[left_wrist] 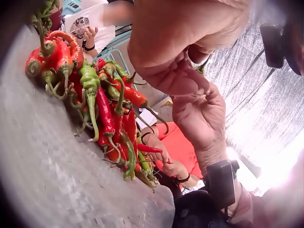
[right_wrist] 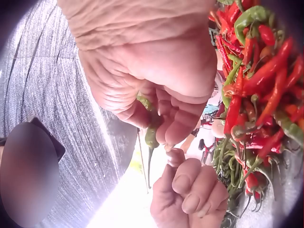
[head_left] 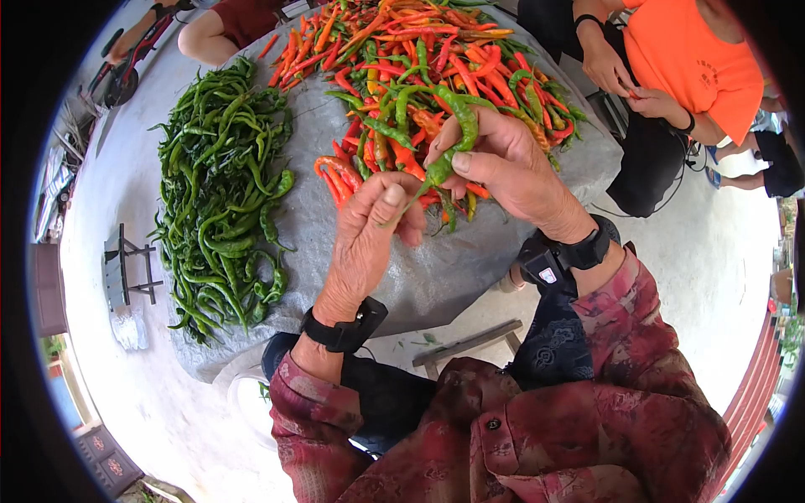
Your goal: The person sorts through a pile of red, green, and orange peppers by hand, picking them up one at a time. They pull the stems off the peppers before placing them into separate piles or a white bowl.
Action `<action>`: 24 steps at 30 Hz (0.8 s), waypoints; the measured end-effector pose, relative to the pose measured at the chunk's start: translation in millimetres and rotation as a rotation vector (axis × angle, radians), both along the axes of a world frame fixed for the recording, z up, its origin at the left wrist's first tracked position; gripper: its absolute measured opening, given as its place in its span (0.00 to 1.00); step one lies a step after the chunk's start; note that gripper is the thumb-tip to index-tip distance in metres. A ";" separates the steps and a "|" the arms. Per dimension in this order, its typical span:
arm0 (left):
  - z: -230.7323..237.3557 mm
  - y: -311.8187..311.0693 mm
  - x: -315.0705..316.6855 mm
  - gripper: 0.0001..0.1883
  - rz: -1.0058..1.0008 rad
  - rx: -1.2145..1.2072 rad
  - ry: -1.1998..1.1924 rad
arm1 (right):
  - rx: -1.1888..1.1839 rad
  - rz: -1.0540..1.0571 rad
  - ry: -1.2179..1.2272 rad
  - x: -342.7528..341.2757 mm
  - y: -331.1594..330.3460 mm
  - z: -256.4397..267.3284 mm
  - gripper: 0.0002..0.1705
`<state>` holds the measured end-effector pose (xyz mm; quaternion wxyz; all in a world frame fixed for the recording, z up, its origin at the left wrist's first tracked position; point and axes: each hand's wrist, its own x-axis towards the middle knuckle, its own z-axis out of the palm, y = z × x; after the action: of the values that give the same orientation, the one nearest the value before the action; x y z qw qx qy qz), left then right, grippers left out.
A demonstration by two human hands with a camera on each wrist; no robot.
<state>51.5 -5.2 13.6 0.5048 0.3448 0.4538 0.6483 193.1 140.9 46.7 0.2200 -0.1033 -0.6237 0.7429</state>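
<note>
In the head view, my right hand (head_left: 511, 163) holds a curled green chili pepper (head_left: 459, 113) between thumb and fingers, its thin stem pointing down toward my left hand. My left hand (head_left: 369, 218) is close beside it, fingers bent, with the stem crossing at its thumb; I cannot tell whether it pinches the stem. The right wrist view shows the chili pepper (right_wrist: 151, 135) partly hidden by my right hand (right_wrist: 152, 71), its stem hanging beside the curled fingers of my left hand (right_wrist: 194, 197). Both hands' fingertips meet in the left wrist view.
A heap of red, orange and green chili peppers (head_left: 402, 50) covers the table's far side, and a pile of green chili peppers (head_left: 222, 193) lies at left. Grey sheeting (head_left: 394, 289) covers the table. Someone in an orange shirt (head_left: 692, 67) sits at right; a small bench (head_left: 470, 344) stands below.
</note>
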 end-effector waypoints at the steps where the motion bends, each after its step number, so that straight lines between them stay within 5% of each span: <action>1: -3.3 1.2 0.0 0.16 0.040 0.042 0.033 | 0.061 0.018 -0.054 2.3 1.1 -0.2 0.10; 13: -10.8 4.4 2.4 0.07 0.017 -0.063 0.186 | 0.573 0.005 -0.245 7.0 -2.2 -8.1 0.09; 19: -4.0 4.8 3.3 0.07 -0.020 -0.214 0.267 | 0.820 -0.049 -0.090 4.1 -3.8 -13.1 0.13; 24: -11.2 4.6 0.7 0.06 -0.022 -0.235 0.247 | 0.809 -0.037 -0.123 2.2 -7.5 -8.5 0.12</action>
<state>52.1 -0.6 2.5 0.4890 0.3652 0.5814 0.5380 195.3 133.4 38.2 0.2184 -0.0640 -0.8755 0.4262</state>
